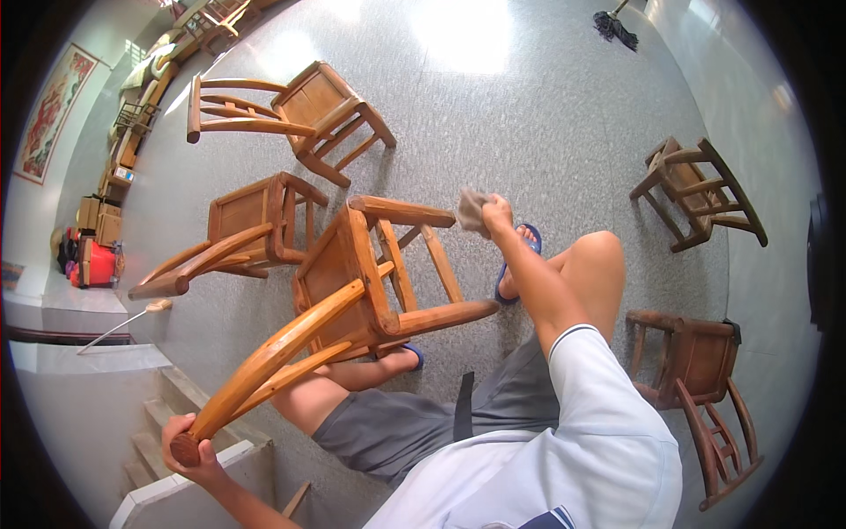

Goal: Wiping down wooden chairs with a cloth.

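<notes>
A wooden chair (330, 264) stands tilted right before me, its back running toward the lower left and two of its legs pointing to the right. At the lower left, my left hand (192, 449) grips the end of the chair's top rail. My right hand (496, 215) holds a crumpled grey-brown cloth (472, 208), just beyond the end of one chair leg (410, 211) and apart from it. My knees are spread on either side, with a blue slipper (519, 264) showing beneath my right forearm.
Two more wooden chairs (317, 119) are at the left, the nearer one (241, 218) close beside mine. Two darker chairs stand along the right, one higher (694, 185) and one lower (700, 364). Concrete steps (155, 430) lie at lower left. A mop (615, 30) rests at the far top.
</notes>
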Motion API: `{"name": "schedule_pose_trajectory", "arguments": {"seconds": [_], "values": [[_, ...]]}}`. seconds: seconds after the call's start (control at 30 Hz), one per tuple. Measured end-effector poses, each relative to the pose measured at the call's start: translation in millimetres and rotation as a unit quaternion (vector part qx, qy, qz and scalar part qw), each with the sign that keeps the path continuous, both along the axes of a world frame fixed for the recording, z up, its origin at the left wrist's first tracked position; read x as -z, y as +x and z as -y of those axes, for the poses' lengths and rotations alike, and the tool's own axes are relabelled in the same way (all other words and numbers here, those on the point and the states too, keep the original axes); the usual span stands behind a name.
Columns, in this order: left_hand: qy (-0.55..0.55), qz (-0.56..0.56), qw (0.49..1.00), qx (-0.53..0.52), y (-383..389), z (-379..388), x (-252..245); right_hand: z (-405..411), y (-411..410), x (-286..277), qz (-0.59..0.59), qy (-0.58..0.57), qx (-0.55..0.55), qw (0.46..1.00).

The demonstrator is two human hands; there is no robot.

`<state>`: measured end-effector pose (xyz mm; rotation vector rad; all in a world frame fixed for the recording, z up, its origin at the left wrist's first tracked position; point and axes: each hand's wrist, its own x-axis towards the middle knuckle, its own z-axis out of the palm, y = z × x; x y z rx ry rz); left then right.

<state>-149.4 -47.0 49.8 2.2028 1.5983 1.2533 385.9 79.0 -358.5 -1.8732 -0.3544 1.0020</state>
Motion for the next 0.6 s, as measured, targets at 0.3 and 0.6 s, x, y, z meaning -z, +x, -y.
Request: {"name": "schedule_pose_trajectory", "arguments": {"seconds": [0.3, 0.6], "values": [[0.029, -0.042, 0.999, 0.010, 14, -6, -7, -6, -93, -84, 0.244, 0.153, -0.237, 0.928], [-0.010, -0.005, 1.000, -0.007, 5, -23, -13, 80, -71, -158, 0.075, -0.024, -0.572, 0.816]]}}
